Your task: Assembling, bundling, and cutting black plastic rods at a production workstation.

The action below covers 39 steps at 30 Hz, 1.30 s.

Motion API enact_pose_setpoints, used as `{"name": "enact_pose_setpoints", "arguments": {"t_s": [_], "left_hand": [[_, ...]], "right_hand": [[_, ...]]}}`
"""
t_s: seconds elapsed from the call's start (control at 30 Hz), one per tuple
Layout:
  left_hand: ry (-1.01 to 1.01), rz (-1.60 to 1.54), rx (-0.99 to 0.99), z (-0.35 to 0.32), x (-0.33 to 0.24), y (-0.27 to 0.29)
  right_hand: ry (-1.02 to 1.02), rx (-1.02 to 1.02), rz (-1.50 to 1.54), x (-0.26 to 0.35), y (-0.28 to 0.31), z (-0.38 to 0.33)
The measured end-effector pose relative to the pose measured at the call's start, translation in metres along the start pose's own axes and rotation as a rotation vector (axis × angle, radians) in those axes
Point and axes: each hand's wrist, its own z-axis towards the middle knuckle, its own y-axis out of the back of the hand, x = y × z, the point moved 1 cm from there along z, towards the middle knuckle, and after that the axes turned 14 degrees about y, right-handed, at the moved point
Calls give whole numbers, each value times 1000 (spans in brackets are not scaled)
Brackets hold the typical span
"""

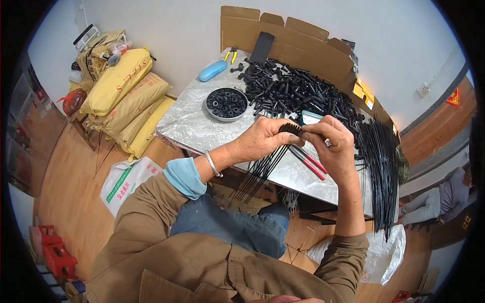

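Observation:
My left hand (pixel 265 137) is closed on a fanned bundle of thin black rods (pixel 260 169), held over the table's near edge. Their upper ends stick up in a row above the thumb, and the lower ends hang toward my lap. My right hand (pixel 333 144) pinches at the upper end of the bundle, its fingertips meeting the left thumb. Anything small between those right fingertips is hidden. Below the hands, a red-handled tool (pixel 311 164) lies on the table. Just behind them sits a small green-edged container (pixel 310 117), partly covered by the right hand.
A heap of black bolt-like parts (pixel 288 86) covers the back of the marble-patterned table (pixel 184 120). Near it are a round tin of black rings (pixel 226 104), a blue case (pixel 213 70) and yellow-handled pliers (pixel 231 55). More rods (pixel 381 171) overhang the right edge. Cardboard (pixel 288 45) stands behind.

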Motion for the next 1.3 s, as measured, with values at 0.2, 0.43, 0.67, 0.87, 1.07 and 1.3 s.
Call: {"name": "enact_pose_setpoints", "arguments": {"t_s": [0.2, 0.43, 0.67, 0.87, 1.07, 1.3], "left_hand": [[-23, 33, 2, -1, 0, 2], [-2, 2, 2, -2, -1, 1], [-4, -19, 10, -3, 0, 2], [21, -48, 31, -5, -3, 3], [23, -23, 31, -5, -5, 3], [-7, -37, 45, -3, -1, -1]], "right_hand": [[197, 51, -239, 5, 1, 4], [195, 77, -212, 5, 2, 7], [26, 57, 12, -2, -2, 3], [67, 39, 12, 0, -4, 4], [125, 91, -138, 7, -1, 6], [25, 5, 116, -2, -8, 1]]}}
